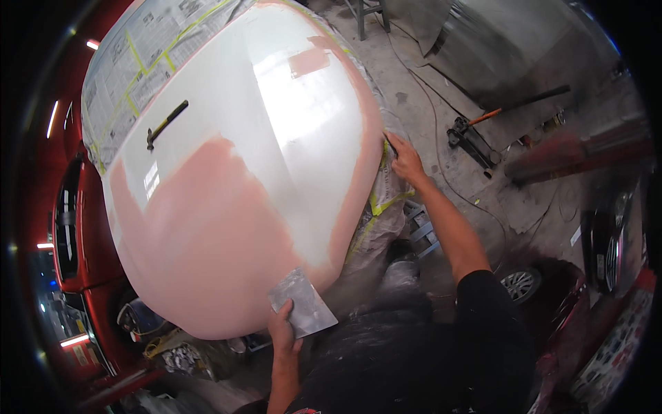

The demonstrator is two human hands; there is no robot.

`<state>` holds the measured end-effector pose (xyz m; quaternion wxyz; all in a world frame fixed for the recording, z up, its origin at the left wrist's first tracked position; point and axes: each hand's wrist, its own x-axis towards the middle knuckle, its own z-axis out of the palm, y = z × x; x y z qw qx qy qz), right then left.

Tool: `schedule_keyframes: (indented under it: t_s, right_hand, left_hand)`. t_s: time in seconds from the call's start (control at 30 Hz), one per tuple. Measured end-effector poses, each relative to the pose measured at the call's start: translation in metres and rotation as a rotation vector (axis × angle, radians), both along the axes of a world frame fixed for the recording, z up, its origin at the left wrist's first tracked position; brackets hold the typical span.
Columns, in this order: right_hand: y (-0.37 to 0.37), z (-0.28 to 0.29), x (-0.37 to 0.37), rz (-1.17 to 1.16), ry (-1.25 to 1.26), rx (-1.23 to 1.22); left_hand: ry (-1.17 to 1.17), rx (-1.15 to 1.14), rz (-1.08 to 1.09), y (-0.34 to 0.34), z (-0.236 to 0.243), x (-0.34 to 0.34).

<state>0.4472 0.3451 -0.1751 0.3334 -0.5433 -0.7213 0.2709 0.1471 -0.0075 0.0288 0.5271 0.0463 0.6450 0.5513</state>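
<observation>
A car hood (pixel 207 228) fills the middle, white with wide patches of pink filler on its surface and along its edge. At the hood's near edge my left hand (pixel 281 324) grips a flat grey mixing board (pixel 302 303), thumb over its face. Out to the right, my right hand (pixel 407 160) is closed around a small, dark, thin tool (pixel 391 143) against the pink right edge of the hood. Most of that tool is hidden by my fingers; it looks like a putty spreader.
A hammer (pixel 165 125) lies on the hood's left part. Newspaper and yellow-green tape (pixel 131 69) mask the far left. On the floor at right stand a floor jack (pixel 476 141) and a hose (pixel 441 131). A red vehicle (pixel 96 241) is close on the left; a wheel (pixel 520 284) shows lower right.
</observation>
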Motion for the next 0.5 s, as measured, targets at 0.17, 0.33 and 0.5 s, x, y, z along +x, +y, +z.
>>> schedule_keyframes:
  t_s: [0.17,0.33,0.5]
  right_hand:
    - [-0.001,-0.015,-0.005,0.069,-0.063,0.069]
    - [-0.096,-0.028,-0.023,0.200,-0.128,0.184]
    - [-0.155,-0.013,-0.028,0.354,-0.265,0.144]
  left_hand:
    - [-0.040,-0.004,0.043,-0.005,-0.005,0.002]
    - [-0.050,-0.005,0.036,-0.004,-0.013,-0.004]
    - [-0.065,0.044,-0.033,0.010,-0.006,-0.003]
